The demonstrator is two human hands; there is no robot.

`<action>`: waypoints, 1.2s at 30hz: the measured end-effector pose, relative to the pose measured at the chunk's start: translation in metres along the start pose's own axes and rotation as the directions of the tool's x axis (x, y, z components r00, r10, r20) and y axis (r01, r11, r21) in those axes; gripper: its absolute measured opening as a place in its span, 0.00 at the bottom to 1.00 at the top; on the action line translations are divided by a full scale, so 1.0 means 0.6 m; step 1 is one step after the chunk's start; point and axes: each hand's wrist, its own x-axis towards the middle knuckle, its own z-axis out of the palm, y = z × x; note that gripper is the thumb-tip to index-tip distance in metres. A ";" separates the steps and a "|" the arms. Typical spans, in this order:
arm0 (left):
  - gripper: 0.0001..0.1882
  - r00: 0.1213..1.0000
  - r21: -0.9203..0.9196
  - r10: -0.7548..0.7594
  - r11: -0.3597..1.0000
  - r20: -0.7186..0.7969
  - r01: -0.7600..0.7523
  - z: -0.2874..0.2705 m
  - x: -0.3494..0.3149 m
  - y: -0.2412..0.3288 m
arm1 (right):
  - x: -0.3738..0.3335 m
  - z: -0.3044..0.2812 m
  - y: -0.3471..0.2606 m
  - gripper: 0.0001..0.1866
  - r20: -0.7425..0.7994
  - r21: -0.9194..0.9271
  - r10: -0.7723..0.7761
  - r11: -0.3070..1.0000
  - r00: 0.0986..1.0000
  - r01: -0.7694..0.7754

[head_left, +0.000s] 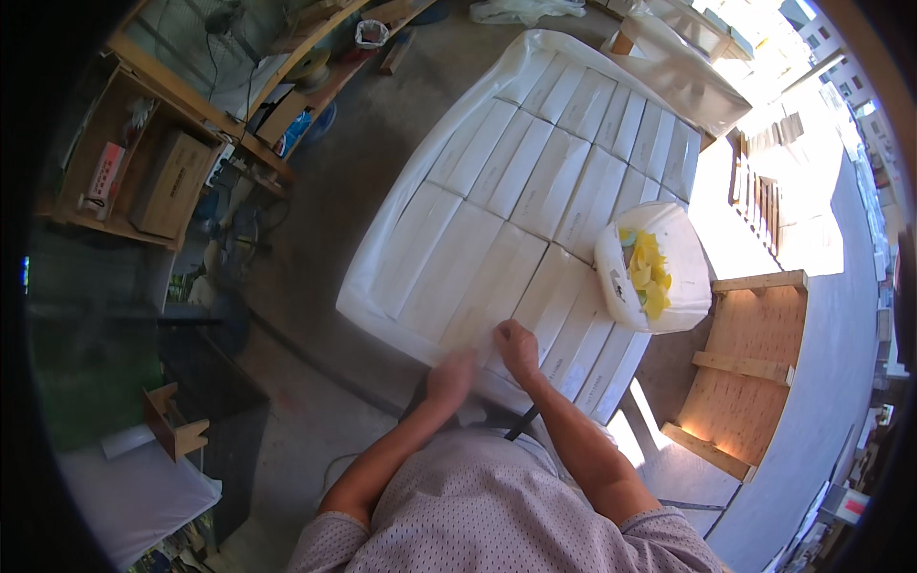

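Note:
A broad stack of long white boxes (463, 277) lies in front of me in close rows. Clear plastic film (377, 239) wraps the stack's sides and shows along its left and far edges. My right hand (517, 349) is closed in a fist at the near edge of the stack, over the boxes; whatever is in its fingers is hidden. To its left, my left hand (451, 377) is smeared by motion beside the same near edge, and its fingers cannot be made out. On the stack's right side sits a white bag-lined container (686, 291) with yellow pieces (650, 275) inside.
A wooden pallet (750, 372) lies on the right. Another film-covered stack (683, 72) stands beyond the boxes. At the left are a wooden shelf (115, 229) with cartons, a floor fan (241, 234) and a dark cabinet (224, 411). A hose (315, 358) crosses the floor.

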 end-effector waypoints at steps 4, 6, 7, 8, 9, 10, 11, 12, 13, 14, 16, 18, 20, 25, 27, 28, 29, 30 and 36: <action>0.13 0.999 0.037 -0.002 0.999 0.047 0.000 0.009 -0.005 -0.003 | 0.001 -0.001 0.002 0.10 -0.009 0.008 -0.005 1.000 1.000 0.005; 0.13 0.999 0.044 0.002 0.999 0.050 -0.005 0.012 -0.007 -0.005 | 0.001 -0.001 0.002 0.10 -0.016 -0.002 -0.010 1.000 1.000 0.010; 0.14 0.999 0.046 0.008 0.999 0.047 -0.011 0.013 -0.007 -0.005 | 0.002 0.000 0.001 0.10 -0.019 -0.004 -0.008 1.000 1.000 0.008; 0.14 0.998 0.057 0.001 0.998 0.068 -0.005 0.014 -0.008 -0.006 | 0.002 0.000 0.001 0.10 -0.026 -0.013 -0.015 1.000 1.000 0.015; 0.14 0.999 0.054 0.016 0.998 0.049 -0.019 0.015 -0.007 -0.007 | 0.003 0.000 0.000 0.10 -0.032 -0.019 -0.018 1.000 0.999 0.018; 0.14 0.998 0.061 0.017 0.998 0.054 -0.021 0.015 -0.007 -0.007 | 0.004 0.001 -0.002 0.10 -0.038 -0.024 -0.021 0.999 0.999 0.020; 0.14 0.996 0.079 0.007 0.997 0.086 -0.013 0.015 -0.006 -0.007 | 0.004 0.001 -0.003 0.10 -0.046 -0.048 -0.028 0.999 0.999 0.025; 0.15 0.998 0.070 0.024 0.997 0.051 -0.027 0.015 -0.006 -0.007 | 0.006 0.002 -0.005 0.10 -0.053 -0.071 -0.034 0.997 0.998 0.031; 0.15 0.999 0.072 0.029 0.997 0.043 -0.032 0.014 -0.006 -0.006 | 0.007 0.002 -0.008 0.10 -0.060 -0.094 -0.041 0.995 0.997 0.035; 0.15 0.998 0.086 0.024 0.996 0.060 -0.029 0.013 -0.005 -0.005 | 0.007 0.002 -0.009 0.10 -0.047 -0.130 -0.021 0.991 0.999 0.015; 0.15 0.999 0.067 0.039 0.997 0.030 -0.041 0.011 -0.004 -0.004 | 0.008 0.000 -0.013 0.10 -0.023 -0.201 0.020 0.979 1.000 -0.025; 0.15 0.999 0.067 0.044 0.997 0.026 -0.046 0.010 -0.003 -0.003 | 0.009 0.000 -0.017 0.10 -0.023 -0.240 0.008 0.971 1.000 -0.013; 0.15 0.998 0.083 0.044 0.995 0.040 -0.048 0.011 -0.003 -0.004 | 0.009 0.001 -0.021 0.10 -0.024 -0.276 0.006 0.961 1.000 -0.013; 0.16 0.995 0.048 0.100 0.994 -0.002 -0.100 0.006 0.002 0.000 | 0.027 -0.004 -0.020 0.09 -0.073 -0.257 0.142 0.954 0.987 -0.156; 0.18 0.992 0.075 0.118 0.990 0.048 -0.121 -0.006 0.008 0.009 | 0.043 -0.006 -0.018 0.11 -0.050 -0.244 0.194 0.949 0.980 -0.201; 0.19 0.988 0.110 0.113 0.986 0.104 -0.124 -0.015 0.012 0.017 | 0.049 -0.008 -0.016 0.13 -0.037 -0.238 0.244 0.940 0.969 -0.246; 0.19 0.982 0.145 0.106 0.981 0.160 -0.129 -0.024 0.016 0.026 | 0.055 -0.010 -0.013 0.14 0.082 0.006 0.287 0.958 0.955 -0.288; 0.19 0.960 0.148 0.038 0.986 0.279 -0.082 -0.034 0.021 0.034 | 0.062 -0.011 -0.011 0.16 0.222 0.234 0.320 0.900 0.921 -0.368; 0.19 0.913 0.082 -0.035 0.997 0.406 0.002 -0.028 0.023 0.028 | 0.073 -0.003 0.002 0.21 0.338 0.720 0.178 0.583 0.924 -0.376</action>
